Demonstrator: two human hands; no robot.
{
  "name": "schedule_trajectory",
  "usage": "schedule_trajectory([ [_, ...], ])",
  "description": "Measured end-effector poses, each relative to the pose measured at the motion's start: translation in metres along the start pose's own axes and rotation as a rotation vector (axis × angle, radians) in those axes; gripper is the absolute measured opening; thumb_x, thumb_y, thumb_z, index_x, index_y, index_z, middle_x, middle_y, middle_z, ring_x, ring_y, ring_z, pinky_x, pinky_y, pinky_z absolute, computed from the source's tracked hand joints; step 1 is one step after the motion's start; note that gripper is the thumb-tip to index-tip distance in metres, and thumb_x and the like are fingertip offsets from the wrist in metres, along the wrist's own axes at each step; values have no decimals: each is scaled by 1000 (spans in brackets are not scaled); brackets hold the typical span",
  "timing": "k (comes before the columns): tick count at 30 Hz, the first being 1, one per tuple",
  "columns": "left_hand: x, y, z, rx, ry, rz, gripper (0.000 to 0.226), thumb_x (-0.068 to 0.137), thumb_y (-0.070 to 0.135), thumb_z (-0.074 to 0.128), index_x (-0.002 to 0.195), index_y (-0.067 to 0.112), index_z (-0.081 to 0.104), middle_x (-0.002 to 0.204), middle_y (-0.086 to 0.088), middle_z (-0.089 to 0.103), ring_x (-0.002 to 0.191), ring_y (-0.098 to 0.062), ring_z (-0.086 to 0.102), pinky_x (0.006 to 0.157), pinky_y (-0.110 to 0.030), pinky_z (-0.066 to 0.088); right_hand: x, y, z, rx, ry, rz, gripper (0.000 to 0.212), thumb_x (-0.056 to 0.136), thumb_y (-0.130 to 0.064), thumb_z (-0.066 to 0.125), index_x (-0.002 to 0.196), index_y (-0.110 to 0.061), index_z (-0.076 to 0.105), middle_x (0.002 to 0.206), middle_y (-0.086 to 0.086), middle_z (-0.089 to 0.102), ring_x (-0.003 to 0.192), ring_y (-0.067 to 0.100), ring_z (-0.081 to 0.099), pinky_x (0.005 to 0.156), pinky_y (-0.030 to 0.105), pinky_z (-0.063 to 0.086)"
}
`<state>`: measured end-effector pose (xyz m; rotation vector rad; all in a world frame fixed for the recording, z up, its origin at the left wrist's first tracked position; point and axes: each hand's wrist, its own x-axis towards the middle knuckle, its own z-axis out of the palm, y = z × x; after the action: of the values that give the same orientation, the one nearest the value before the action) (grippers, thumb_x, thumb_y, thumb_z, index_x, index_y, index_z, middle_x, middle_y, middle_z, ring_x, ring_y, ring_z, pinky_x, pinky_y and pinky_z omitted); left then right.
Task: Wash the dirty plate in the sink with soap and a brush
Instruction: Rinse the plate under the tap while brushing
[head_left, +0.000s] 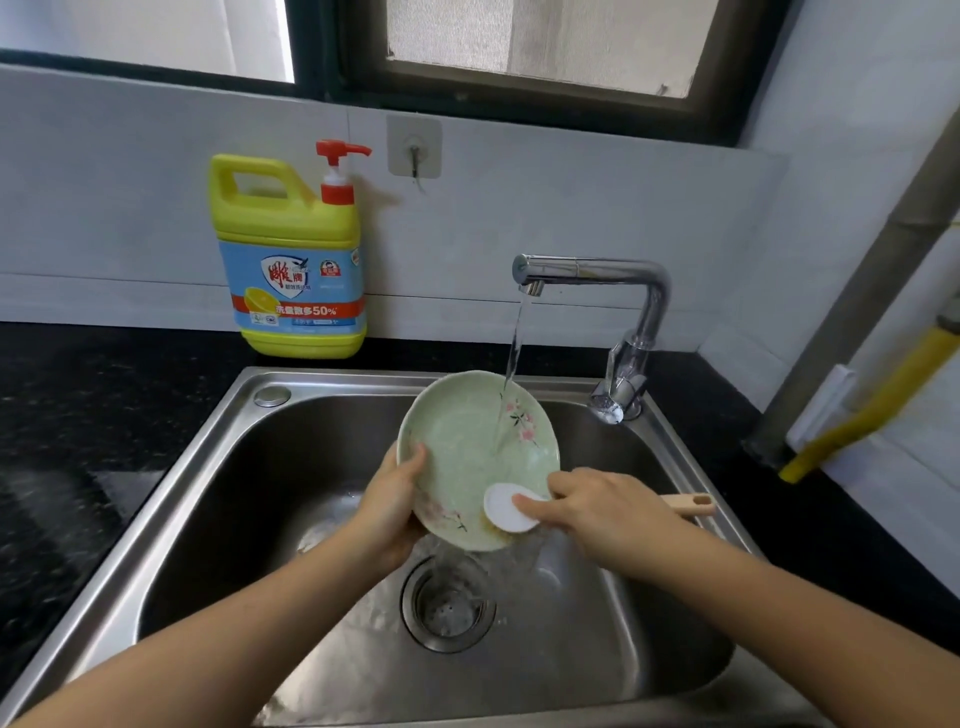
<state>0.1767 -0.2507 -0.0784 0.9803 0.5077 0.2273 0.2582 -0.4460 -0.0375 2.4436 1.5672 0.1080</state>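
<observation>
A pale green plate (467, 447) with pink blossom prints is held tilted over the steel sink (208, 519). My left hand (389, 504) grips its left rim. My right hand (597, 506) holds a brush with a white round head (506, 506) and a wooden handle (691, 503), its head pressed on the plate's lower right part beside a brownish smear. Water runs from the chrome tap (597, 275) onto the plate's upper right and spills off its lower edge toward the drain (447, 605).
A yellow dish soap jug (291, 260) with a red pump stands on the black counter (78, 415) behind the sink's left corner. A wall hook (414, 148) hangs above it. A grey pipe (857, 312) and a yellow hose (872, 410) run at the right.
</observation>
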Motion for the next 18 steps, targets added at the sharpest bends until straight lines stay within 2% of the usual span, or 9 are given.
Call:
schedule_trajectory([
  [4, 1, -3, 0, 113, 43, 33, 26, 100, 22, 38, 123, 31, 46, 117, -8, 58, 97, -30, 58, 68, -45, 54, 4, 5, -1, -108, 20, 149, 49, 97, -12, 39, 143, -24, 30, 111, 6, 48, 95, 27, 49, 66, 36, 33],
  [6, 0, -2, 0, 111, 48, 24, 26, 100, 23, 38, 124, 30, 45, 114, -7, 58, 96, -30, 58, 64, -43, 54, 8, 1, 0, -110, 45, 245, 48, 96, -11, 38, 142, -19, 30, 114, 8, 49, 97, 28, 50, 65, 35, 32],
  [10, 0, -1, -1, 98, 46, 32, 26, 100, 25, 38, 125, 28, 45, 111, -5, 58, 95, -28, 59, 62, -41, 53, 11, -18, 2, -5, 16, 252, 49, 93, -9, 42, 141, -17, 33, 118, 9, 47, 102, 29, 51, 70, 36, 40],
  [12, 1, -1, -3, 91, 57, 34, 25, 100, 25, 39, 125, 28, 45, 112, -6, 58, 95, -29, 59, 63, -42, 54, 11, -29, 1, 74, 1, 210, 50, 92, -10, 45, 140, -20, 33, 115, 10, 46, 103, 30, 51, 71, 38, 40],
  [14, 1, 0, -3, 96, 70, 43, 24, 100, 25, 40, 123, 28, 47, 111, -7, 59, 93, -30, 61, 65, -42, 55, 14, -39, 2, 159, 4, 153, 47, 95, -15, 44, 140, -24, 35, 103, 8, 44, 101, 30, 52, 68, 36, 35],
  [18, 0, 2, -2, 126, 76, 95, 20, 100, 24, 40, 117, 30, 50, 107, -5, 62, 90, -28, 63, 63, -39, 55, 19, -43, 3, 327, 55, 137, 37, 99, -35, 39, 136, -38, 42, 91, -2, 37, 94, 30, 54, 69, 34, 38],
])
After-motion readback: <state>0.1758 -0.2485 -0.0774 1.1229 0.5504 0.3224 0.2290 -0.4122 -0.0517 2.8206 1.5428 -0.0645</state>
